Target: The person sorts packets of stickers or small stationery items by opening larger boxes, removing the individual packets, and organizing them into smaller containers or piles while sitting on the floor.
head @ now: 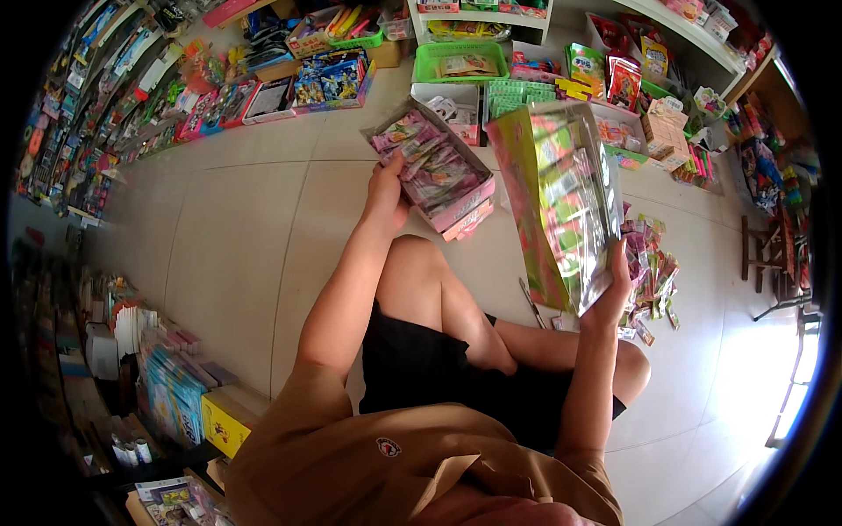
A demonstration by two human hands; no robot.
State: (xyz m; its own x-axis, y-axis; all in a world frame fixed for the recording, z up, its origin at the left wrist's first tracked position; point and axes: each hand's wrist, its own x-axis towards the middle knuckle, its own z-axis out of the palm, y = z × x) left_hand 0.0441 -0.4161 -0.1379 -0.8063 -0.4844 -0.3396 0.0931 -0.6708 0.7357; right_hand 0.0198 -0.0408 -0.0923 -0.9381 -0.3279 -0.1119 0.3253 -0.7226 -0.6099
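Note:
My left hand (389, 191) grips the near left side of an open pink cardboard box (460, 207) filled with pink snack packets (431, 154). An orange box (470, 222) shows under its near end; whether the pink box rests on it I cannot tell. In my right hand (606, 292) is a green and pink display box (526, 210), tilted up, with clear plastic over a row of green packets. To the right of it, a loose heap of small pink and green packets (651, 269) lies on the floor. A thin pen-like tool (531, 302) lies by my crossed legs.
Ahead stand a green plastic basket (460, 62), a white box (454, 105) and several cartons of packets below white shelves (483, 18). Crowded goods racks (72, 112) line the left. A yellow box (223, 421) is at lower left, a wooden stool (766, 246) at right.

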